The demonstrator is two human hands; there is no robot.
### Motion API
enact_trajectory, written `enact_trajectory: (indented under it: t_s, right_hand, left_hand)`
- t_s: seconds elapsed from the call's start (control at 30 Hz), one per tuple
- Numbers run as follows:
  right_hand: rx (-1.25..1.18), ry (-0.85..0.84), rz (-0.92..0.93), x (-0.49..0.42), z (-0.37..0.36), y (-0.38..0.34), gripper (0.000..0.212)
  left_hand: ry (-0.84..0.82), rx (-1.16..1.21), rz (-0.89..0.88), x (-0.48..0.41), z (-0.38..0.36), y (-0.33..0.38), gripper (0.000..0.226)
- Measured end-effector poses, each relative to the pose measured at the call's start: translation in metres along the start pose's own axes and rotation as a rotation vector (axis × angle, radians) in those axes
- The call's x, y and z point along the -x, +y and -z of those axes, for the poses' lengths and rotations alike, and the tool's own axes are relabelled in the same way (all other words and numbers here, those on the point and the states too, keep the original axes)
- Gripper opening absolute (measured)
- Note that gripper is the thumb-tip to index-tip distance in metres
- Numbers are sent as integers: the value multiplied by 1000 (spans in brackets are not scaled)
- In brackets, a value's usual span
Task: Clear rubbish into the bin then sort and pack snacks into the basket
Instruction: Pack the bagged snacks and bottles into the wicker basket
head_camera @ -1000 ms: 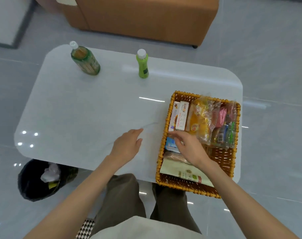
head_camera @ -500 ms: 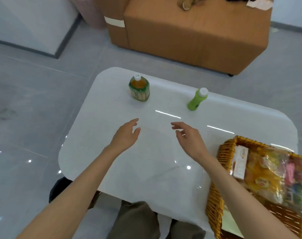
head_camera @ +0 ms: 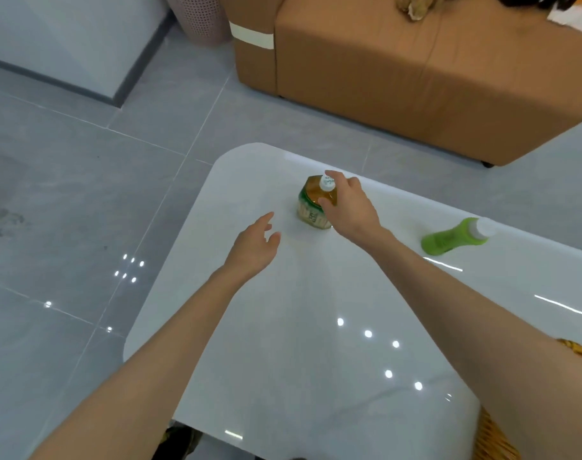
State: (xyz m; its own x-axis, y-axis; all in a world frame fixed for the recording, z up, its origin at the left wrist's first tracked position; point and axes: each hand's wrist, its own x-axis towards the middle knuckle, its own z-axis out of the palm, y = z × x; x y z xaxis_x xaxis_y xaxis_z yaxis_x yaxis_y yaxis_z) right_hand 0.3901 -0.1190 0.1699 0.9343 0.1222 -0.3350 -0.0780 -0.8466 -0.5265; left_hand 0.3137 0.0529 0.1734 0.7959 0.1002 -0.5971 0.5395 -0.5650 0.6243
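The tea bottle [head_camera: 312, 207] stood upright on the white table [head_camera: 316, 343], close to its far left corner, white cap up and amber drink showing above the green label. Your right hand [head_camera: 347, 207] was on it: the thumb lay against the near side of the shoulder and the fingers [head_camera: 334, 176] curled round behind the cap, so the hand gripped the upper part of the bottle, whose base was on the tabletop. Your left hand [head_camera: 254, 247] hovered just left of the bottle and nearer you, not touching it, palm turned inward, fingers loosely spread and holding nothing. Well to the right, near the far edge, was the green bottle [head_camera: 449, 239] with its white cap pointing right; it looked tilted in this wide view, and you could not tell whether it truly leaned. At the lower right, behind your right forearm, only strips of the wicker basket [head_camera: 492, 439] showed, and its contents were hidden. Beyond the table lay grey tiled floor and a tan sofa [head_camera: 415, 78].
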Motion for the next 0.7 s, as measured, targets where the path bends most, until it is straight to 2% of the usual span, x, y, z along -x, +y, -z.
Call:
enact_trajectory:
  t_s: [0.1, 0.23, 0.4, 0.7]
  right_hand:
    - [127, -45, 2, -21, -17, 1, 49]
    - [160, -8, 1, -29, -32, 3, 46]
    - [143, 47, -22, -30, -34, 1, 30]
    - [193, 26, -49, -39, -19, 13, 30]
  left_hand:
    - [-16, 11, 17, -10, 1, -12, 52]
    - [-31, 23, 29, -14, 1, -15, 52]
    - [-47, 19, 3, -7, 2, -12, 52]
    - [-58, 20, -44, 9, -7, -4, 52]
